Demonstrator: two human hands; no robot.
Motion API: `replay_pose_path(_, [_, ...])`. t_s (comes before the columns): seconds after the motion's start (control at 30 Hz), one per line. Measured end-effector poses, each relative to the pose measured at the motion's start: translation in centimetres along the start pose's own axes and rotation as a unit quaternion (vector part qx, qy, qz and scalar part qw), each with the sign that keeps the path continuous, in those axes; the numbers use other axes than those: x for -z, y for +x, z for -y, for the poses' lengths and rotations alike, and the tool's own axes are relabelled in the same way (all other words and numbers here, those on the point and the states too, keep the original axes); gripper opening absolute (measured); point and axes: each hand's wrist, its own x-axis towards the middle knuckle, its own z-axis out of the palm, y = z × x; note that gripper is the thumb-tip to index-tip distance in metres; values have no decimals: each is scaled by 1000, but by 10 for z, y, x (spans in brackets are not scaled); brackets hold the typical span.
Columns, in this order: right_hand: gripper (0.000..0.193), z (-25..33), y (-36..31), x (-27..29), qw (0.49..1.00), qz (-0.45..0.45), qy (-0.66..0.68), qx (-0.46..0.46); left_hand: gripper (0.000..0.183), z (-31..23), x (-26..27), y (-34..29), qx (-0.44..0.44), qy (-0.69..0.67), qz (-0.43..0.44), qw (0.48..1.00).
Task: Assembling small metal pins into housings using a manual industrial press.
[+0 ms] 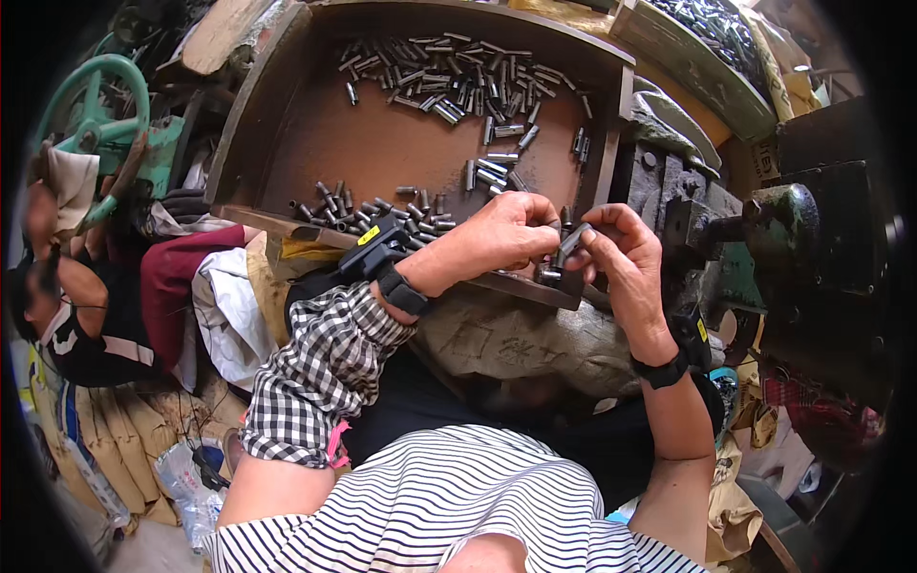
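My right hand (626, 258) pinches a shiny metal sleeve (572, 241) between thumb and fingers, over the near right corner of a wooden tray (401, 153). Close beside it, my left hand (511, 231) is closed with the fingertips together; what they hold, if anything, is hidden. A few more sleeves stand or lie just under the hands at the tray's corner. Inside the tray, many bright sleeves (449, 81) are heaped along the far side, and a trail of them runs down the right. Duller grey sleeves (382, 215) lie in a pile at the near left.
A dark, greasy machine (812, 229) stands close on the right. To the left, a co-worker (86, 296) sits by a green handwheel (95, 124). A box of metal bits (707, 33) is at the far right. Sacking (535, 344) hangs below the tray.
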Motion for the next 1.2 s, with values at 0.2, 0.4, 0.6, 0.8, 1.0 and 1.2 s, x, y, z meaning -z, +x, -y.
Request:
replay_pose_path(0.2, [16, 9, -3, 20, 994, -30, 102, -11, 12, 6, -13, 17, -29, -76, 38, 996])
replay_pose_path(0.4, [18, 8, -5, 21, 998, -32, 43, 31, 21, 12, -12, 22, -50, -45, 67, 995])
replay_pose_path(0.6, [21, 4, -2, 24, 997, -48, 66, 0, 19, 13, -14, 24, -52, -35, 37, 997])
replay_pose_path(0.8, [21, 6, -2, 27, 994, -59, 77, -50, 18, 18, -15, 26, -80, -45, 25, 995])
replay_pose_path(1.0, [11, 9, 3, 36, 989, -111, 94, 9, 18, 14, -15, 22, -46, -83, 40, 995])
replay_pose_path(1.2, [12, 20, 1, 34, 996, -75, 43, 26, 19, 20, -21, 26, -171, 87, -59, 980])
